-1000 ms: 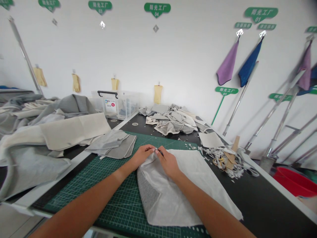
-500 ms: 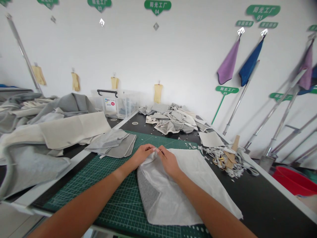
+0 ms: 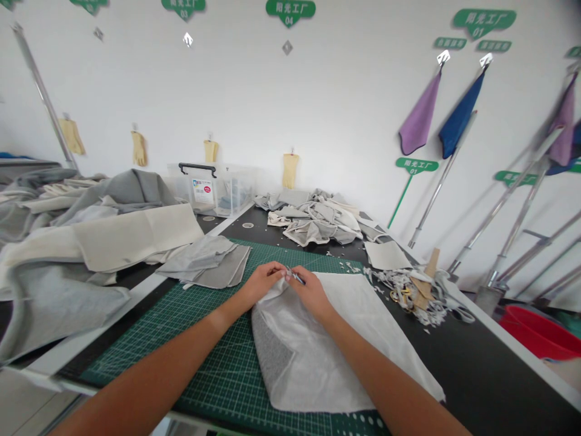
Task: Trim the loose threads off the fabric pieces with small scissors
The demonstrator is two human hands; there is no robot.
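Note:
A white cloth (image 3: pixel 363 327) with a grey side showing at a folded corner lies over the cutting mat (image 3: pixel 213 357). At its far edge, my left hand (image 3: pixel 263 283) is closed, pinching the fabric between thumb and fingers. My right hand (image 3: pixel 313 295) is closed right beside it, fingertips nearly meeting the left ones. A small shiny metal tool, like thread snips (image 3: pixel 297 278), shows between the right fingers; most of it is hidden. To the left of my hands lies a stack of grey cloth pieces (image 3: pixel 222 266).
Heaped grey and white fabric (image 3: pixel 140 227) covers the left side. A clear plastic box (image 3: pixel 231 194) and a pile of cloth (image 3: pixel 318 221) stand at the back. Scraps (image 3: pixel 429 315) with a wooden piece (image 3: pixel 422 293) lie right, near a red basin (image 3: pixel 540 333) beyond the table edge.
The metal tool now shows between my right fingers, where it was hardly visible before. Both hands stay at the same spot on the cloth, with only slight finger movement.

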